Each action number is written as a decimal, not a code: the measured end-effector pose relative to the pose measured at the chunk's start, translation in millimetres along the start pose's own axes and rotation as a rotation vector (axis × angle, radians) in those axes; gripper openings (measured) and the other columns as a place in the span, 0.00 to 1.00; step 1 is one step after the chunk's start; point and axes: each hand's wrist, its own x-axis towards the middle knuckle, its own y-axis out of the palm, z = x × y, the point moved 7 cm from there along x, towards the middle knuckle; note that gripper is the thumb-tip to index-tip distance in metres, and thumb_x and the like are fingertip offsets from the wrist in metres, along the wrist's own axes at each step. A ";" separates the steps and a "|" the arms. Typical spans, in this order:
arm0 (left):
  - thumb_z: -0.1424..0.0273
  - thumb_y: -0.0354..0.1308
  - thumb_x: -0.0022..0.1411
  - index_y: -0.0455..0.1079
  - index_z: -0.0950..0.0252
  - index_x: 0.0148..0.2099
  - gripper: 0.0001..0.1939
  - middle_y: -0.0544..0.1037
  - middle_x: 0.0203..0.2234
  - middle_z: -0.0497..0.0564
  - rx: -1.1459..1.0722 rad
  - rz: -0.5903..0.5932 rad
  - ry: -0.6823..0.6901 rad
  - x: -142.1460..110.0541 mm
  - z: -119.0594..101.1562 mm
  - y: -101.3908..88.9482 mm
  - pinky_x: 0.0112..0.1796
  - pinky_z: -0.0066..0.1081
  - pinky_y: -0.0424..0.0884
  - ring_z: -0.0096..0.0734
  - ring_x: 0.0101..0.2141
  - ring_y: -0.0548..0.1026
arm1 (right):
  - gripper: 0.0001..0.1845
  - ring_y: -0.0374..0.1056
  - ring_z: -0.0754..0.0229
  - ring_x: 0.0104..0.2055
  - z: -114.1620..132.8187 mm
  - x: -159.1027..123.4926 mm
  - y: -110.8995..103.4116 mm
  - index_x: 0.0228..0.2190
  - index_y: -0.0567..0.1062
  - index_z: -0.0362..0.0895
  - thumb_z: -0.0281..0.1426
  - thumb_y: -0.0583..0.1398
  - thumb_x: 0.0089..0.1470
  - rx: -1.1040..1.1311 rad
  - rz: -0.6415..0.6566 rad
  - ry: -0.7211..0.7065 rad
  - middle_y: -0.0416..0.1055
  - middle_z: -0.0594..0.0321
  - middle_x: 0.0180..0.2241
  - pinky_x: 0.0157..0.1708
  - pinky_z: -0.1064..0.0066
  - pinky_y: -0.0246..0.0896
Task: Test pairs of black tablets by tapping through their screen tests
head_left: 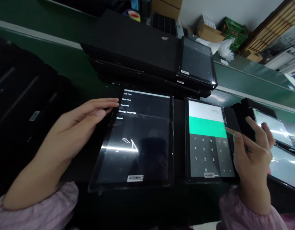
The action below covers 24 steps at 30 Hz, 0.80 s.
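A dark tablet (142, 137) lies before me, its screen listing "Full Test", "Item Test", "Test Info", "Change Language" and "Reset". My left hand (77, 127) is open, fingers stretched out, with the tips at this tablet's upper left edge. To the right lies a second tablet (203, 127) showing a calculator keypad, a green band and some characters at the top. My right hand (254, 150) is at its right edge, index finger pointing at the side and the other fingers apart. A barcode label (135, 178) sticks to the first tablet's lower edge.
Behind stand stacked black boxes (138, 41), with a switched-off tablet (197, 62) on their right end. More lit tablets (285, 166) lie at the far right. Dark stacked items (23, 95) fill the left. A green crate (233, 32) and cardboard boxes (209, 32) are farther back.
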 end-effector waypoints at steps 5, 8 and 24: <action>0.62 0.62 0.67 0.86 0.48 0.49 0.12 0.87 0.54 0.41 -0.003 -0.004 -0.004 0.5 -0.2 1.4 0.70 0.51 0.70 0.49 0.60 0.82 | 0.22 0.54 0.29 0.77 5.9 0.1 2.3 0.40 0.89 0.50 0.45 0.58 0.73 0.001 0.052 0.001 0.75 0.53 0.65 0.73 0.23 0.46; 0.61 0.62 0.66 0.86 0.47 0.48 0.12 0.87 0.54 0.41 -0.004 0.010 -0.005 3.2 1.8 1.4 0.70 0.51 0.71 0.49 0.61 0.82 | 0.19 0.52 0.30 0.78 16.9 1.5 1.2 0.43 0.89 0.52 0.44 0.58 0.73 0.018 0.060 -0.025 0.72 0.57 0.68 0.73 0.24 0.46; 0.61 0.64 0.68 0.86 0.44 0.47 0.11 0.87 0.54 0.40 -0.042 0.040 -0.007 7.0 5.7 0.0 0.71 0.55 0.68 0.52 0.62 0.80 | 0.22 0.53 0.29 0.78 8.3 -1.0 5.9 0.46 0.89 0.53 0.46 0.56 0.75 -0.004 0.115 -0.026 0.69 0.58 0.71 0.71 0.21 0.54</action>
